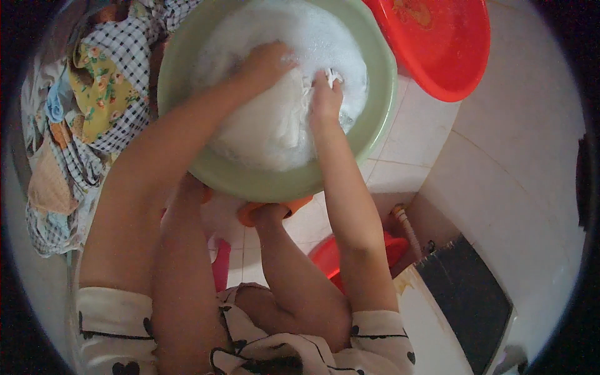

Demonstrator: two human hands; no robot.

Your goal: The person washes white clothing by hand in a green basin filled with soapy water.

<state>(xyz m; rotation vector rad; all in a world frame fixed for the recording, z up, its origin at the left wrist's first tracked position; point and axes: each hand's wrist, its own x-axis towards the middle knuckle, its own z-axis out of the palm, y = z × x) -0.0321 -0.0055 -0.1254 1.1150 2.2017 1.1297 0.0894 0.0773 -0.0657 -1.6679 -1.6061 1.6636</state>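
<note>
A pale green plastic basin (253, 186) stands before me, filled with water under white suds (323, 35). In it lies a wet white cloth (281, 110), partly sunk beneath the foam. My left hand (269, 63) is curled over the upper part of the cloth; motion blur and foam obscure its fingertips. To its right, my right hand (326, 98) pinches a bunched bit of the same cloth between thumb and fingers. The two hands are a short way apart, both over the basin's interior.
A red plastic basin (450, 61) sits beyond the green one at upper right. Piled laundry (112, 89), checked and floral, lies at the left. Another red basin (328, 255) is partly hidden under my right arm. A corrugated hose (407, 227) runs near the tiled wall (506, 154).
</note>
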